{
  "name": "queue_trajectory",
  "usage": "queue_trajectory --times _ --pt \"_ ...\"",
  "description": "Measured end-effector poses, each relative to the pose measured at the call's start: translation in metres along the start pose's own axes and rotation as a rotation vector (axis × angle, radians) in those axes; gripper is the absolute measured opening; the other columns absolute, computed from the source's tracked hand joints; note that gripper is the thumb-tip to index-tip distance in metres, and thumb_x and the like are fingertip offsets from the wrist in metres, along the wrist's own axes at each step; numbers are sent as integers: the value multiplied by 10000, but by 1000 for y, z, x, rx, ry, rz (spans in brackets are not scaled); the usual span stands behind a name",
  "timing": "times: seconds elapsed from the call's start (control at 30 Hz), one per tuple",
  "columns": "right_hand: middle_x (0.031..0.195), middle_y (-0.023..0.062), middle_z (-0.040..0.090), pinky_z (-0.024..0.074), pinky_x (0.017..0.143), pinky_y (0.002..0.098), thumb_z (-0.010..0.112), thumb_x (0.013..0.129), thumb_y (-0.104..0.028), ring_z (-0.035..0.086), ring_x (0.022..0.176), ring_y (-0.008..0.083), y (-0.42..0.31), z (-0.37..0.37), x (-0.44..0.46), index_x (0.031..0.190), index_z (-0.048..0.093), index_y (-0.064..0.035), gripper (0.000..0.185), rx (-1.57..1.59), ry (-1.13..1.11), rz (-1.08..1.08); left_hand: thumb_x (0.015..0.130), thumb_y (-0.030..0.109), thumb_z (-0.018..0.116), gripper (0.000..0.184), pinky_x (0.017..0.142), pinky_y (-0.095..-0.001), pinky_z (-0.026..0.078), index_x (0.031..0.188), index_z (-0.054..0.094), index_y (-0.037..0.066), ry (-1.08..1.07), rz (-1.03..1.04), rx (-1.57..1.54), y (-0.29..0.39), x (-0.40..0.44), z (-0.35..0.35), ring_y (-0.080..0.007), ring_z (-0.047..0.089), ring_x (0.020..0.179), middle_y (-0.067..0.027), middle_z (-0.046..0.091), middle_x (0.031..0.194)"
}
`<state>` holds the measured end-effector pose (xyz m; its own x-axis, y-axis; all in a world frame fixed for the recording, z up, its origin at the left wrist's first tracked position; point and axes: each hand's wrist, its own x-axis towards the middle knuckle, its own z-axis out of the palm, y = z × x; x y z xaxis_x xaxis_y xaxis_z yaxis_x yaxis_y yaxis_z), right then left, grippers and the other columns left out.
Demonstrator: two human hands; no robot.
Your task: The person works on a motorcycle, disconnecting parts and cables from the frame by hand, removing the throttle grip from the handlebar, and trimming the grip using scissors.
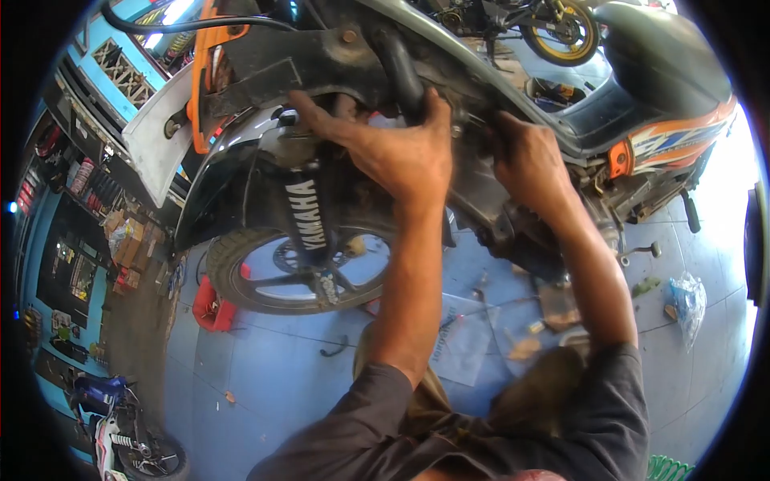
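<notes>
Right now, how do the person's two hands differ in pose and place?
The left hand is spread wide, its thumb well apart from an outstretched finger, while the right hand is bunched, its fingertips hard to make out. The left hand is nearer the YAMAHA-marked fork; the right hand is nearer the seat. Both are bare and raised to the motorbike.

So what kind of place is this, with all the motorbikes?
Probably a motorbike repair workshop. A Yamaha motorbike has its front workings exposed, another motorbike with a yellow wheel stands beyond it, and a blue-and-white motorbike is at the lower left.
</notes>
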<state>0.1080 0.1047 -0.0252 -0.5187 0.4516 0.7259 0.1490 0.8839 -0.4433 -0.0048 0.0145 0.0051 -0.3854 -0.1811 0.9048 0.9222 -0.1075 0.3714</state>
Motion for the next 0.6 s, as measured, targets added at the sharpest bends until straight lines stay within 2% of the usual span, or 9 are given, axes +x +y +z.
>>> queue_trajectory --times 0.03,0.1,0.27,0.37,0.47,0.5,0.53,0.6 --pt "719 262 617 480 668 541 572 896 -143 616 735 465 0 2 -4 888 596 -18 127 -5 10 -22 574 10 864 1232 924 -429 478 1486 37 -27 8 7 5 1 1 -1 -356 558 1091 -288 446 1257" --pt "677 252 601 468 641 545 582 892 -130 612 703 463 4 8 -9 881 571 -30 101 -16 16 -37 579 19 858 1179 959 -431 461 1477 96 -44 -58 -128 -46 4 4 -4 -378 540 1133 -294 402 1330" --pt "699 266 611 480 646 540 589 860 -106 622 718 462 -2 11 -13 908 580 -21 98 -70 -64 10 580 43 859 1098 986 -454 442 1443 190 -72 -88 -38 13 2 6 -5 -414 533 1131 -297 391 1356" --pt "758 272 637 499 682 537 582 811 -66 633 759 466 -8 9 -9 961 581 6 167 -199 -145 26 592 38 847 1018 955 -459 461 1393 226 -60 -56 -65 23 1 1 0 -411 548 1099 -290 416 1292" --pt "860 314 638 504 791 534 554 762 -27 625 868 485 -18 13 -7 999 544 83 261 -145 -192 69 591 36 841 971 897 -445 497 1360 253 -42 -50 -89 -7 0 1 1 -396 573 1045 -281 458 1203" --pt "863 340 620 484 801 547 548 766 -30 611 886 499 -24 12 -7 985 532 96 253 -89 -156 147 589 40 842 944 831 -420 527 1340 274 -31 -46 -95 19 -2 1 1 -371 604 969 -268 497 1130" --pt "863 340 620 484 801 547 548 766 -30 611 886 499 -26 14 -9 985 532 96 253 -99 -162 154 589 40 842 944 831 -420 527 1340 274 -31 -48 -107 15 -3 2 0 -371 604 969 -268 497 1130" --pt "846 346 610 467 785 558 534 813 -57 601 876 507 -27 19 -13 965 520 94 214 70 26 128 589 44 842 931 796 -410 535 1330 283 -24 -49 -114 16 -5 4 -1 -355 621 904 -249 518 1084"
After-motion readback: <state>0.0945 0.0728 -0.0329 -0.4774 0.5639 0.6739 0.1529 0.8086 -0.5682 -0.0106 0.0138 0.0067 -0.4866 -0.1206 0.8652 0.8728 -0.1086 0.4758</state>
